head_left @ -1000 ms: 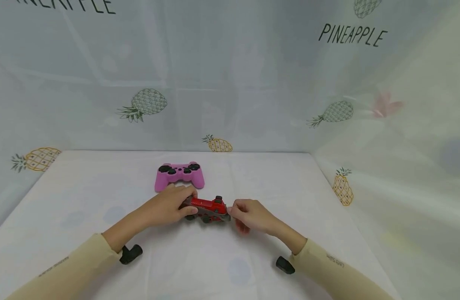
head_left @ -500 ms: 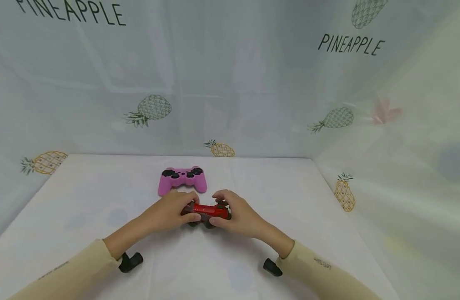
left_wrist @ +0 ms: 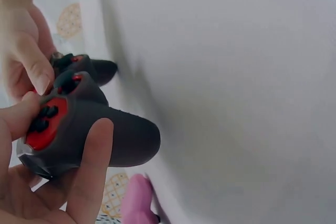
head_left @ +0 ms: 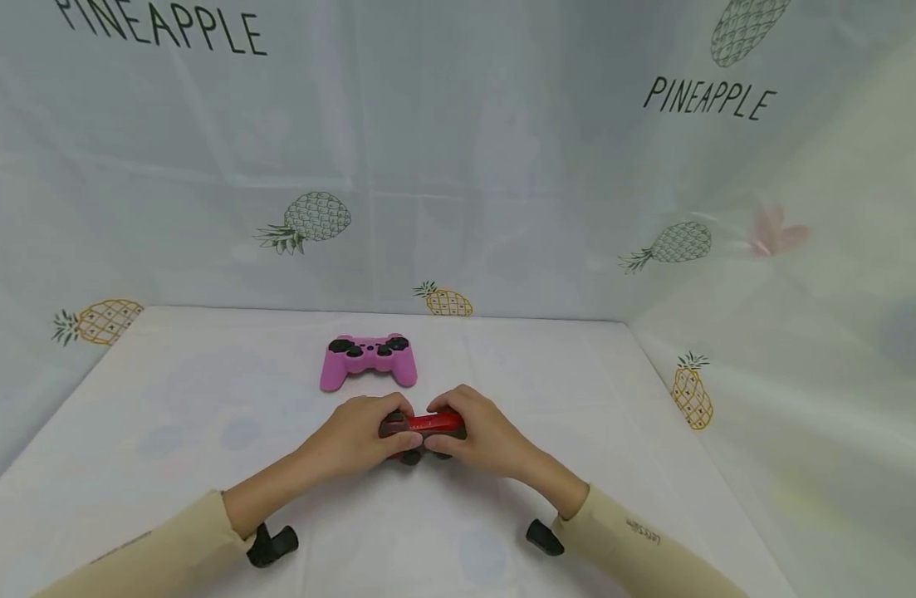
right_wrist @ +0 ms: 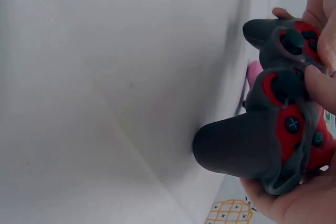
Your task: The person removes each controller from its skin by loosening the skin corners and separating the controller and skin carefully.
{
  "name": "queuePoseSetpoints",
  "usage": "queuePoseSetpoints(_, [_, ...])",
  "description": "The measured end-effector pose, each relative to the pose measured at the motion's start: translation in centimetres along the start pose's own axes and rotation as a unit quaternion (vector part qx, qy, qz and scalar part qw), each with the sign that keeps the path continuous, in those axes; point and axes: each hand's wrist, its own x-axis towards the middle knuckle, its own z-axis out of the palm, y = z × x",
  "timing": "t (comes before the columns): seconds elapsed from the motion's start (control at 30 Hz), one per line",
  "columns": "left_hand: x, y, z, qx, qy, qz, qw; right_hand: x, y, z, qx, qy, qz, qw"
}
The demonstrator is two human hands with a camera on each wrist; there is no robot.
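Between my hands in the head view is a red game controller (head_left: 437,422) in a dark grey rubbery cover. My left hand (head_left: 362,432) grips its left end, thumb on the near side. The right end is gripped by my right hand (head_left: 482,432), fingers over the top edge. In the left wrist view the cover (left_wrist: 123,135) wraps a handle, with one finger laid along it. The right wrist view shows red around the sticks and buttons (right_wrist: 292,124), and a loose, wavy cover edge (right_wrist: 296,169) beside them. My palms hide the controller's far side.
A pink game controller (head_left: 369,357) with black buttons lies on the white-covered table (head_left: 398,531), just behind my left hand. Pineapple-print sheeting (head_left: 487,166) rises behind the table and along its right side. Each wrist wears a small black camera (head_left: 272,546).
My right hand has moved from the controller's right tip to a fuller grip around that end, its thumb now on the near side. My left hand keeps its hold. The head view shifted slightly.
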Motion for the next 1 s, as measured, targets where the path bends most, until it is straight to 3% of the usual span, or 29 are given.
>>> queuePoseSetpoints(0.27, [0.2, 0.6, 0.3, -0.028, -0.009, 0.031, 0.9991, -0.7, 0.4, -0.8, -0.011, -0.011, 0.004, 1.0])
queuePoseSetpoints(0.6, [0.5, 0.9, 1.4, -0.055, -0.026, 0.023, 0.9979, -0.9, 1.1, -1.2, -0.027, -0.033, 0.012, 0.999])
queuePoseSetpoints(0.77, [0.7, 0.1, 1.2, -0.075, -0.067, 0.029, 0.9945, -0.8, 1.4, -1.4, -0.023, -0.053, 0.005, 0.998])
queuePoseSetpoints(1.0, [1.2, -1.1, 0.1, -0.134, -0.14, 0.037, 0.9805, -0.8, 1.5, -1.6, -0.019, -0.07, -0.002, 0.997])
